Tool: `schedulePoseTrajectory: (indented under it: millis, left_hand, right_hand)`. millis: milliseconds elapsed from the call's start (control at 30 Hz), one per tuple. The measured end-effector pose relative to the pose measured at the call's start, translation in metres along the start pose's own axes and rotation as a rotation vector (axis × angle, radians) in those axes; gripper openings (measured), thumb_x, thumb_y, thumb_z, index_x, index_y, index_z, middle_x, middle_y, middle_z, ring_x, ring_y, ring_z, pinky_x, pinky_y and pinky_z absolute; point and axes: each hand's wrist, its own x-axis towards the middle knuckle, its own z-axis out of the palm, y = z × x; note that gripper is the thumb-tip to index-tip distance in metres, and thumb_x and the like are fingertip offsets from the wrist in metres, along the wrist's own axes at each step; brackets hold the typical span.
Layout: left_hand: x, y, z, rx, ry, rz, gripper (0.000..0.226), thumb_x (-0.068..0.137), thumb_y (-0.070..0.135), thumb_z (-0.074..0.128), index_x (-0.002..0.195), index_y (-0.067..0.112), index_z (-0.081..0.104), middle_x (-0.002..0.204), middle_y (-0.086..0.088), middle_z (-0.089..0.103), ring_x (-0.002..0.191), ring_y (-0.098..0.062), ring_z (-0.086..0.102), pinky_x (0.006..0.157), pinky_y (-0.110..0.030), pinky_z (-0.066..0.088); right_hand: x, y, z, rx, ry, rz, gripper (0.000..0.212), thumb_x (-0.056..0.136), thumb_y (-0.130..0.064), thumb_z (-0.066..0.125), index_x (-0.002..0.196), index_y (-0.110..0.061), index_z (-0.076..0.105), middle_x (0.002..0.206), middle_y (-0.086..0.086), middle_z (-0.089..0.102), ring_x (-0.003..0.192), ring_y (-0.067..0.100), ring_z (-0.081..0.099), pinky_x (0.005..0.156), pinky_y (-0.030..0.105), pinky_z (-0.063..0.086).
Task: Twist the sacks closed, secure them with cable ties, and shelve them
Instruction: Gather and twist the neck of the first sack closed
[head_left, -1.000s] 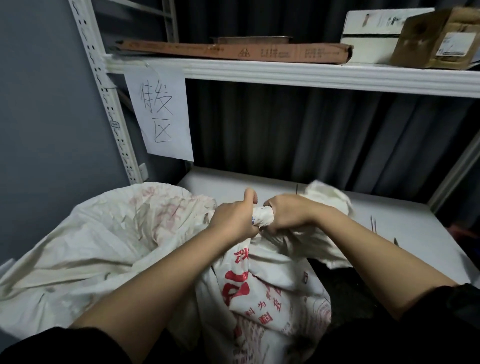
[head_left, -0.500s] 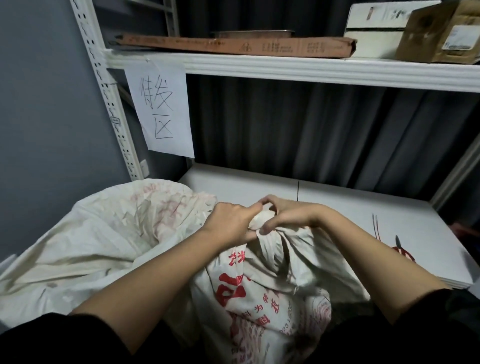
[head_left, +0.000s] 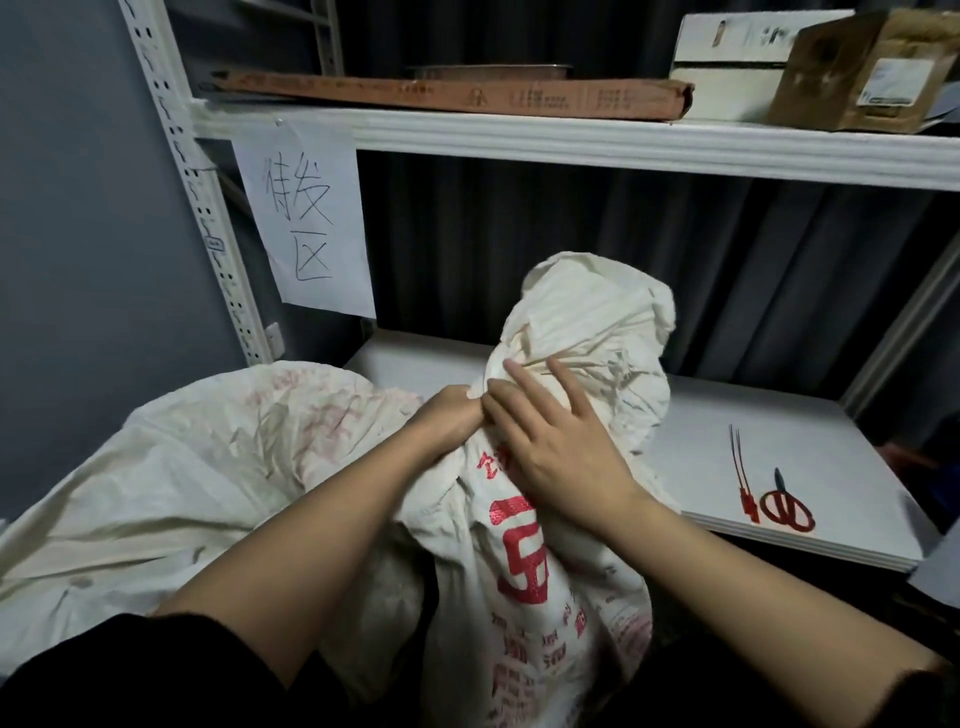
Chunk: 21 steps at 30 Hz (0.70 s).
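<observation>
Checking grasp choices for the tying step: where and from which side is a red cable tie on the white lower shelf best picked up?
Probably by the thin tails of the red cable ties, coming from above with the right hand. They lie flat on the white lower shelf, tails pointing back, red heads beside the red-handled scissors, so the tail end is clearer.

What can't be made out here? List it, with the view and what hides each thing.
1. Head view: the left hand's grip on the sack neck is covered by the right hand.
2. Head view: what the sack holds is hidden by its cloth.
3. Head view: the cable ties are too thin to count.
4. Head view: the small red print low on the sack is too blurred to read.
5. Head view: the brown box is cut off by the right edge.
</observation>
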Motion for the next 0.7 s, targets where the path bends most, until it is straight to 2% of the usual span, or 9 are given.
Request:
schedulePoseTrajectory:
  millis: [100, 200, 267, 300, 367, 433, 533, 633, 700]
  left_hand:
    - [0.005, -0.001, -0.001, -0.035, 0.013, -0.101, 0.037, 0.096, 0.043, 0.043, 0.069, 0.02, 0.053, 0.081, 0.0, 0.065, 0.06, -0.004, 0.048, 0.055, -0.02, 0.038]
    - [-0.009, 0.001, -0.003, -0.299, -0.13, -0.02, 0.026, 0.097, 0.034, 0.038, 0.083, 0.019, 0.054, 0.087, -0.003, 0.056, 0.076, -0.014, 0.055, 0.076, -0.026, 0.047]
    - [-0.013, 0.003, -0.004, -0.212, -0.136, 0.025, 0.032, 0.08, 0.039, 0.035, 0.093, 0.017, 0.054, 0.103, -0.004, 0.057, 0.09, -0.018, 0.054, 0.087, -0.03, 0.046]
    - [-0.013, 0.004, -0.004, -0.095, -0.121, 0.039, 0.034, 0.078, 0.043, 0.035, 0.089, 0.019, 0.056, 0.107, -0.003, 0.06, 0.089, -0.016, 0.056, 0.084, -0.028, 0.046]
    - [-0.012, 0.009, 0.0, 0.079, -0.096, 0.031, 0.049, 0.082, 0.059, 0.036, 0.084, 0.02, 0.066, 0.104, -0.001, 0.068, 0.085, -0.013, 0.06, 0.076, -0.028, 0.045]
    - [-0.016, 0.013, 0.002, 0.087, -0.115, 0.019, 0.062, 0.08, 0.071, 0.036, 0.094, 0.022, 0.071, 0.101, 0.0, 0.07, 0.091, -0.017, 0.063, 0.084, -0.031, 0.047]
    - [-0.025, 0.017, 0.001, 0.075, -0.148, 0.053, 0.063, 0.08, 0.076, 0.039, 0.088, 0.021, 0.07, 0.092, 0.002, 0.071, 0.085, -0.015, 0.064, 0.076, -0.029, 0.046]
    - [-0.032, 0.019, -0.002, 0.044, -0.192, 0.125, 0.044, 0.086, 0.064, 0.049, 0.066, 0.026, 0.061, 0.069, 0.013, 0.062, 0.068, -0.006, 0.056, 0.063, -0.026, 0.039]
    - [-0.033, 0.019, -0.003, 0.004, -0.217, 0.164, 0.036, 0.084, 0.056, 0.059, 0.067, 0.025, 0.061, 0.064, 0.014, 0.059, 0.063, -0.005, 0.054, 0.061, -0.025, 0.039]
  right_hand:
    - [-0.008, -0.014, -0.005, -0.049, 0.026, -0.097, 0.047, 0.096, -0.009, 0.025, 0.13, -0.003, 0.056, 0.135, 0.014, 0.056, 0.132, 0.033, 0.046, 0.111, 0.05, 0.023]
    - [-0.012, -0.01, 0.002, -0.043, 0.003, -0.096, 0.047, 0.096, -0.012, 0.029, 0.139, -0.003, 0.046, 0.145, 0.015, 0.046, 0.138, 0.032, 0.038, 0.113, 0.047, 0.022]
    - [-0.015, 0.004, 0.011, -0.023, 0.007, -0.055, 0.052, 0.094, -0.016, 0.032, 0.145, -0.008, 0.04, 0.151, 0.01, 0.038, 0.141, 0.026, 0.034, 0.109, 0.042, 0.024]
    - [-0.015, 0.012, 0.015, -0.021, 0.021, -0.033, 0.055, 0.091, -0.015, 0.032, 0.146, -0.011, 0.038, 0.153, 0.006, 0.036, 0.141, 0.024, 0.034, 0.105, 0.039, 0.025]
    - [-0.013, 0.03, 0.026, -0.066, 0.029, -0.022, 0.065, 0.084, -0.01, 0.039, 0.149, -0.015, 0.032, 0.156, 0.001, 0.029, 0.143, 0.023, 0.029, 0.111, 0.039, 0.019]
    - [-0.009, 0.045, 0.035, -0.124, 0.0, -0.017, 0.079, 0.079, -0.01, 0.054, 0.152, -0.017, 0.024, 0.159, 0.0, 0.022, 0.146, 0.023, 0.019, 0.118, 0.046, 0.009]
    - [-0.001, 0.059, 0.04, -0.121, -0.055, 0.0, 0.09, 0.072, -0.028, 0.07, 0.151, -0.023, 0.027, 0.159, -0.001, 0.022, 0.147, 0.025, 0.018, 0.117, 0.052, 0.013]
    - [0.002, 0.067, 0.041, -0.046, -0.091, -0.054, 0.069, 0.065, -0.035, 0.077, 0.129, -0.026, 0.053, 0.155, 0.0, 0.031, 0.144, 0.03, 0.026, 0.113, 0.058, 0.017]
    - [0.005, 0.072, 0.045, 0.032, -0.06, -0.085, 0.045, 0.066, -0.032, 0.076, 0.107, -0.023, 0.061, 0.144, 0.0, 0.049, 0.139, 0.029, 0.037, 0.112, 0.057, 0.019]
